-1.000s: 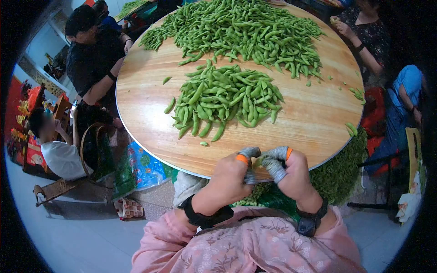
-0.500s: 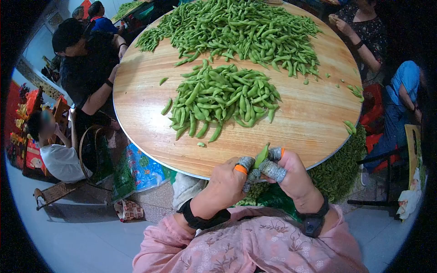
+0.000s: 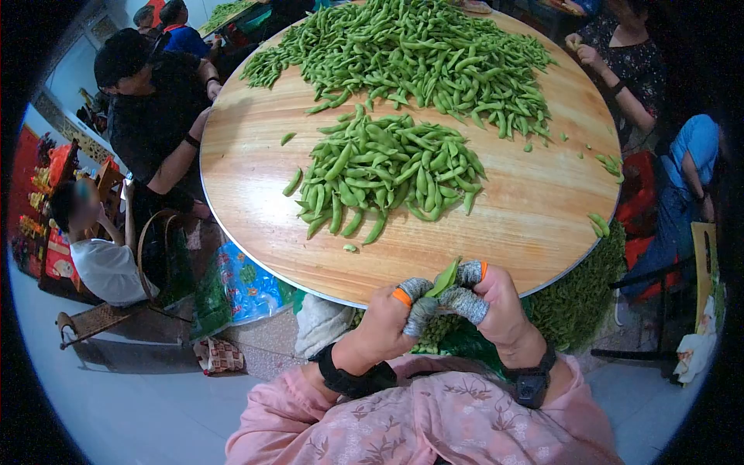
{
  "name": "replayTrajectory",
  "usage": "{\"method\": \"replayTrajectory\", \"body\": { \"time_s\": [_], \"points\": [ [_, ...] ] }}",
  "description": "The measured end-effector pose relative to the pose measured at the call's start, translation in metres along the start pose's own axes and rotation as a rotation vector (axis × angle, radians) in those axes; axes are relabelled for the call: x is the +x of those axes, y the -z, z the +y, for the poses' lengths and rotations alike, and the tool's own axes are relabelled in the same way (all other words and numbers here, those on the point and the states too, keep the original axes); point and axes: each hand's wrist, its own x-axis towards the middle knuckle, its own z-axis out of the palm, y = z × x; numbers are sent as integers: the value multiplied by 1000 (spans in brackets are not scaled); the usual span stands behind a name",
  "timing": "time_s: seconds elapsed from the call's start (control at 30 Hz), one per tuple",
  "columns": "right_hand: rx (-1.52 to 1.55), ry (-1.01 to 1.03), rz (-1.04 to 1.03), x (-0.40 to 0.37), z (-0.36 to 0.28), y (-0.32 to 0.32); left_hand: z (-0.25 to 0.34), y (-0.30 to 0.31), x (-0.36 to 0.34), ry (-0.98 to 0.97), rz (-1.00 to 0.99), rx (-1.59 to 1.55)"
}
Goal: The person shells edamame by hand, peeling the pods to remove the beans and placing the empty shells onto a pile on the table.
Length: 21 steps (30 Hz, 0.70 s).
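Note:
My left hand point(image 3: 391, 318) and my right hand point(image 3: 496, 306) meet just in front of the near edge of a round wooden table point(image 3: 535, 194). Both wear grey knitted finger covers with orange bands. Together they pinch one green pod point(image 3: 447, 277) that sticks up between the fingertips. A near heap of green pods point(image 3: 387, 167) lies at the table's middle, beyond my hands. A much larger heap of pods point(image 3: 418, 54) covers the far side.
A person in black point(image 3: 155, 101) sits at the table's left, another person point(image 3: 628, 54) at the far right, a person in blue point(image 3: 690, 163) further right. A child point(image 3: 97, 248) sits low at left. Pods fill a sack point(image 3: 581, 294) under the table's right edge.
The pod, hidden between my fingers a second ago, now stands up between my fingertips. My hands have shifted slightly down and toward me.

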Motion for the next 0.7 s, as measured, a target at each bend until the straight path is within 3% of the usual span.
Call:
{"method": "replayTrajectory", "body": {
  "time_s": [0.13, 0.2, 0.3, 0.5, 0.63, 0.7],
  "points": [
    [-19, 84, 9, 0, 6, -2, 6, 7, 4, 55, 67, -93],
    [-8, 112, 17, 0, 7, 0, 4, 12, 6, 136, -82, -199],
    [-62, 60, 51, 0, 6, 4, 8, 11, 5, 172, -119, -272],
    [-256, 38, -57, -1, 1, 0, 6, 8, 2, 196, -108, -53],
    [-363, 92, 50, -3, 6, -3, -4, 1, 3, 235, -119, 121],
    [-331, 92, 97, -5, 5, -5, -4, -3, 6, 260, -96, -7]
  ]
}}
